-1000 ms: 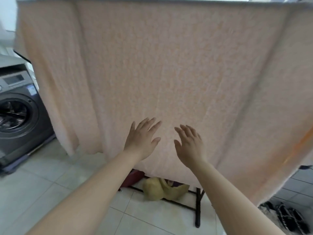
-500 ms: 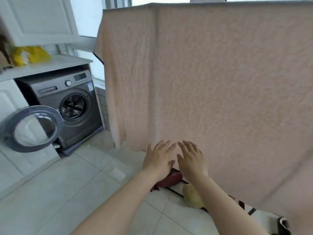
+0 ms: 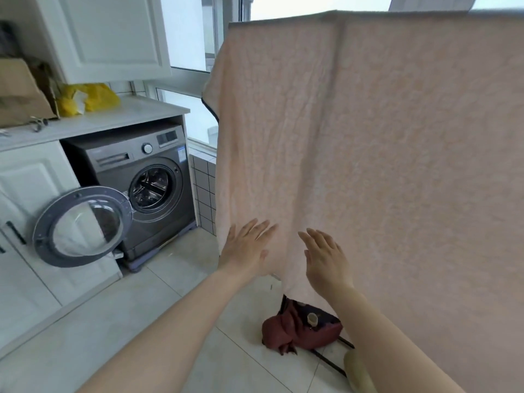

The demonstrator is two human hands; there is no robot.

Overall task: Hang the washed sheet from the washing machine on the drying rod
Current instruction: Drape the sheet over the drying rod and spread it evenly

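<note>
The sheet (image 3: 382,151), pale peach and wrinkled, is seen hanging full width on the right, its top edge folded over a support that is covered by the cloth. Its lower left corner is reached by both hands. The left hand (image 3: 246,248) is held flat against that corner, fingers straight and slightly spread, nothing gripped. The right hand (image 3: 326,259) is raised just beside it with the fingers straight and together and the palm turned to the cloth; whether the cloth is touched cannot be told. The washer (image 3: 141,188) is set under a white counter (image 3: 113,114) at the left, well apart from the sheet, and its round door (image 3: 82,225) is swung wide open. A yellow bag (image 3: 90,99) and a cardboard box (image 3: 19,95) are kept on the counter. A dark red bundle (image 3: 300,330) is lying on the tiled floor (image 3: 141,321) below the sheet's edge, beside a black rack foot (image 3: 331,361).
</note>
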